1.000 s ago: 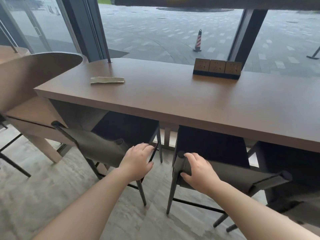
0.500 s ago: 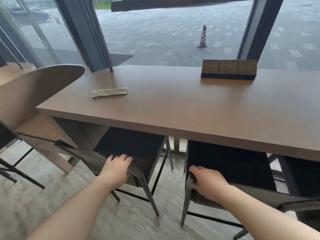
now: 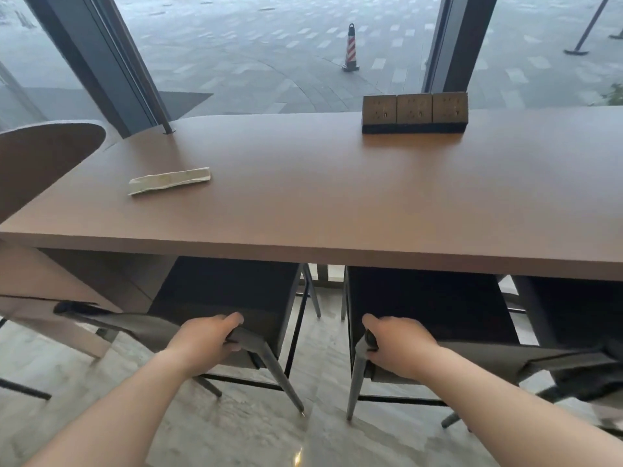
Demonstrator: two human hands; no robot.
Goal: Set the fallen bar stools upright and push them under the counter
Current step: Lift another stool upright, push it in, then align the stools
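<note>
So, far left: a rounded brown panel point(image 3: 43, 156) sits beside the counter point(image 3: 337, 203), w/ a dark metal leg point(image 3: 23, 389) on the stone floor point(image 3: 236, 433) below it. On the counter top, left part, lies a folded paper strip point(image 3: 169, 180), flat, well apart from everything else. Behind it a dark window frame post point(image 3: 101, 62) slants up; a thin rod meets the counter near its foot.

Under the counter's front edge, left stool point(image 3: 229, 298) stands upright, dark seat mostly tucked beneath the top, grey backrest on the near side. Left hand point(image 3: 209, 342) grips the right end of that backrest, fingers curled over its top edge, thumb below.

Center: gap btw the two stools, floor visible thru it. Outside the glass, a red-and-white traffic cone point(image 3: 350, 48) stands on the paving.

Right stool point(image 3: 428, 305) is also upright, seat under the counter, backrest toward the person. Right hand point(image 3: 397, 345) clamps the left end of its backrest at the corner post, thumb on top, fingers wrapped round.

On the counter's far edge, right of center, a socket block point(image 3: 414, 112) w/ three outlets. Far right, a third stool point(image 3: 580, 315), partly cut off by the frame edge; how it sits I can't tell.
</note>
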